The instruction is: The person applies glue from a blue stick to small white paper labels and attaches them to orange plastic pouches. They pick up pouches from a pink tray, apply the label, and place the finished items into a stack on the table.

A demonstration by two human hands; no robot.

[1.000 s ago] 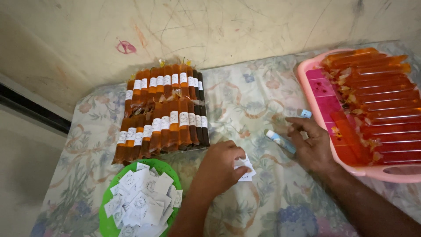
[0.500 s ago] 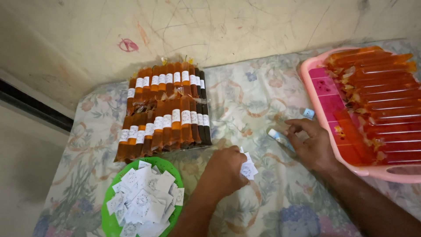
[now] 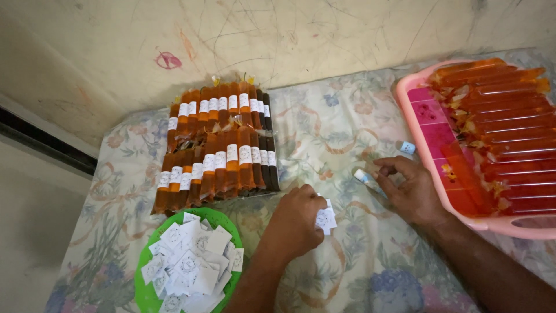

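nearest lies the round green plastic bowl [image 3: 145,287] heaped with small white paper labels [image 3: 188,264]. right of the bowl, the left hand [image 3: 296,223] pinches a few white paper slips [image 3: 325,218]. further right, the right hand [image 3: 410,188] grips a small pale-blue glue stick [image 3: 365,177]. beyond the bowl lie labelled orange liquid-filled tubes [image 3: 217,145]; far right of the bowl, a pink plastic tray [image 3: 431,124].

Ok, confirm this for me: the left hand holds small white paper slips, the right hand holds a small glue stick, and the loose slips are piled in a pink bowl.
One detail is wrong: the bowl under the loose slips is green, not pink; the pink thing is the tray of orange packets. The head view shows it. The left hand does hold white slips, and the right hand a small glue stick.
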